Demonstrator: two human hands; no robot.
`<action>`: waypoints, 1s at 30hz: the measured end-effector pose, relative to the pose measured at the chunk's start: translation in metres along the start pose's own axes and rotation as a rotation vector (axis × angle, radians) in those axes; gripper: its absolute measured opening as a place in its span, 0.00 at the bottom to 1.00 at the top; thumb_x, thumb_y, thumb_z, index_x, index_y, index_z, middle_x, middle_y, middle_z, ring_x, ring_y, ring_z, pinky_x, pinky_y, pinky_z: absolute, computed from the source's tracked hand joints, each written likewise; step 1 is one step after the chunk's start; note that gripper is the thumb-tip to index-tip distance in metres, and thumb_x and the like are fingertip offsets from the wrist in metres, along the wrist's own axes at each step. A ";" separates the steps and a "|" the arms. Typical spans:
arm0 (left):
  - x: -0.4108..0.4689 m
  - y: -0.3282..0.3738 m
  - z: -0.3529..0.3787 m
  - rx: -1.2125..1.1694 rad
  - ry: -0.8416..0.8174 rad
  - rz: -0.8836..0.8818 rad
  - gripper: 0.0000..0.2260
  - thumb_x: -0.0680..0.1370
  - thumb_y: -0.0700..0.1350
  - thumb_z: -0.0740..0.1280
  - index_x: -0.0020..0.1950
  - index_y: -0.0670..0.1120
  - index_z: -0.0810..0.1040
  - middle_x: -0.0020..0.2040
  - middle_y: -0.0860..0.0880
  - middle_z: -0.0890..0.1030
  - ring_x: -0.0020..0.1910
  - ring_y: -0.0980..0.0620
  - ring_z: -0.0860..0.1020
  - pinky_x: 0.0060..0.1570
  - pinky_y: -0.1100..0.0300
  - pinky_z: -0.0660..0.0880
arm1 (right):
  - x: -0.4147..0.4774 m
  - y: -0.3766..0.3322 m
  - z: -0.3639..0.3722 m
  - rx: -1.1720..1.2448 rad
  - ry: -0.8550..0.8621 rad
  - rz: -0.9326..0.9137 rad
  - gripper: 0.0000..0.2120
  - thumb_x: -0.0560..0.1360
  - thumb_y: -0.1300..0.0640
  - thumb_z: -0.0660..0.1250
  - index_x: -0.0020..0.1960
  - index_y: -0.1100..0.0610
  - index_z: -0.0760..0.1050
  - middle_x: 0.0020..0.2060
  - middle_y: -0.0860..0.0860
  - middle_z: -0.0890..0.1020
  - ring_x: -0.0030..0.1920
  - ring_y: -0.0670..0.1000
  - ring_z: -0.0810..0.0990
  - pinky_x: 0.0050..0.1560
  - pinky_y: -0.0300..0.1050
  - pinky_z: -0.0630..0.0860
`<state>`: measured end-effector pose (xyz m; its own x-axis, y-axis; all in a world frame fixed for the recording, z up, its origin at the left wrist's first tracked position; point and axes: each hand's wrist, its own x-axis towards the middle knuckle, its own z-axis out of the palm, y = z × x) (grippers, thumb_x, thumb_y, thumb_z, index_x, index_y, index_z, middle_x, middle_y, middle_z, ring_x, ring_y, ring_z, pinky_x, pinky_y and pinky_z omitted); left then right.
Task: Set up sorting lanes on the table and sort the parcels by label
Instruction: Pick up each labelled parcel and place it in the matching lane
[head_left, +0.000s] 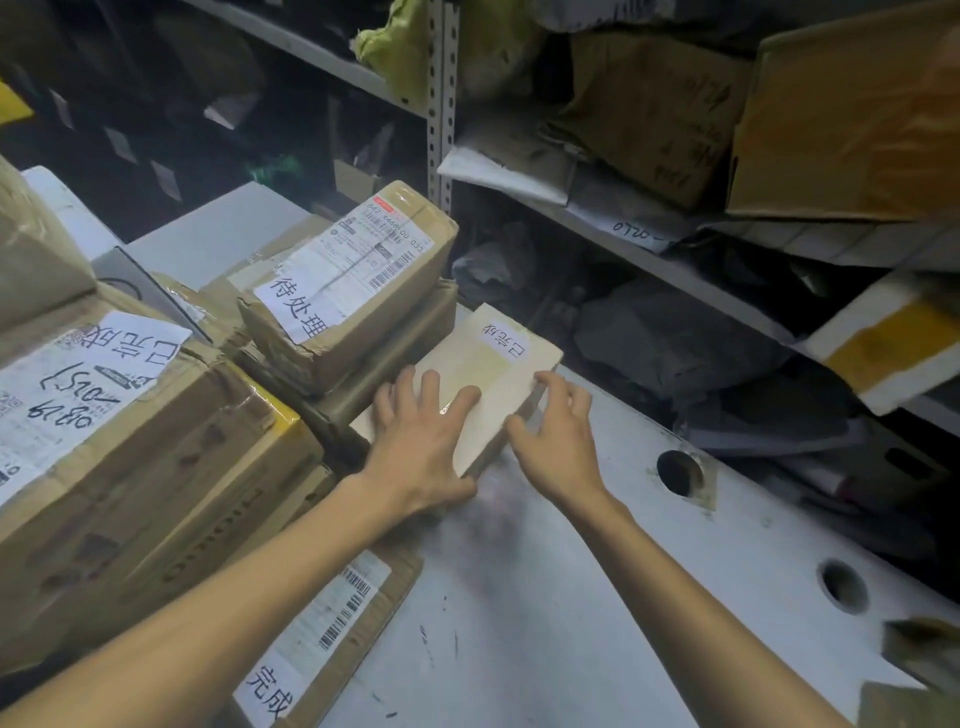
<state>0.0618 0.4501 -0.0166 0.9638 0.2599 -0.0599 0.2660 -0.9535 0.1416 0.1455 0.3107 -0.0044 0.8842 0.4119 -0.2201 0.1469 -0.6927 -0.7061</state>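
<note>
A flat cream-white parcel (485, 376) with a small handwritten label lies on the grey table (545, 597), near its far edge. My left hand (421, 441) rests palm-down on the parcel's near left part, fingers spread. My right hand (558, 431) touches its right side, fingertips curled at the edge. Just left of it a brown cardboard parcel (348, 291) with a shipping label and a handwritten slip sits on top of another brown box (395, 348). A flat brown parcel (332, 639) with a handwritten slip lies under my left forearm.
A big stack of taped cartons (130, 457) fills the left side. Metal shelving (649, 260) crammed with boxes and bags stands right behind the table. Two round holes (680, 473) pierce the table's right part. A foam box with yellow tape (893, 338) juts out at right.
</note>
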 end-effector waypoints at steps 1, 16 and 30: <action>0.001 -0.001 -0.002 -0.003 -0.005 0.056 0.39 0.62 0.60 0.68 0.72 0.54 0.62 0.64 0.41 0.64 0.70 0.33 0.58 0.68 0.40 0.54 | -0.002 0.002 -0.004 -0.006 0.042 -0.013 0.28 0.77 0.54 0.65 0.75 0.50 0.60 0.74 0.52 0.57 0.70 0.56 0.66 0.63 0.46 0.69; 0.011 0.017 -0.011 0.069 -0.255 0.530 0.39 0.74 0.56 0.66 0.79 0.58 0.48 0.80 0.44 0.43 0.78 0.44 0.38 0.73 0.48 0.31 | -0.005 0.034 -0.053 -0.458 -0.015 -0.033 0.32 0.80 0.47 0.59 0.81 0.50 0.54 0.82 0.50 0.51 0.81 0.57 0.45 0.79 0.59 0.43; 0.003 0.003 0.004 -0.413 0.059 -0.116 0.39 0.75 0.38 0.64 0.80 0.49 0.45 0.79 0.42 0.47 0.74 0.37 0.60 0.70 0.41 0.62 | -0.009 0.049 -0.065 -0.372 -0.253 0.143 0.25 0.80 0.33 0.50 0.52 0.55 0.70 0.53 0.54 0.77 0.54 0.58 0.77 0.49 0.49 0.68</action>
<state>0.0654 0.4470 -0.0203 0.9234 0.3814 -0.0440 0.3468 -0.7796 0.5214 0.1737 0.2348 0.0062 0.7783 0.3961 -0.4871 0.2213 -0.8992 -0.3775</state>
